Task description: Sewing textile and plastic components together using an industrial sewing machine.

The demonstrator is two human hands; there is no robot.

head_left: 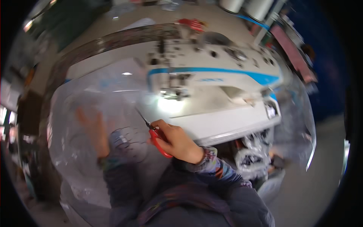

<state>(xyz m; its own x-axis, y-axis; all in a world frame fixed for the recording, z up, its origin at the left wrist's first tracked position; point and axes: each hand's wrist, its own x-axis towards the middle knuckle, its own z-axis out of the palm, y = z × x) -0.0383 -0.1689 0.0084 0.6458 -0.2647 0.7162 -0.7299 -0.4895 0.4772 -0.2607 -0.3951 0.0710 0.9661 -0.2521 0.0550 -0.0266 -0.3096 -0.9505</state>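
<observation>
My right hand (181, 142) grips a pair of small scissors with red handles (160, 145). Their dark pointed blades aim up and to the left, just left of the sewing machine's lit needle area. Blurred by motion, my left hand (92, 130) is over the clear plastic-covered table (72, 140), its thumb and fingers apart, and I see nothing held in it. Between the hands, thin dark curved strands or marks (130, 134) show beside my left cuff; I cannot tell what they are. The white and blue sewing machine (215, 77) stands ahead of my right hand.
White thread cones (261, 8) stand at the far right, near a metal post. A red patterned cloth (193, 24) lies behind the machine. Clear plastic bags with dark contents (251, 159) are below the table's right edge. A pink strip (293, 51) leans farther right.
</observation>
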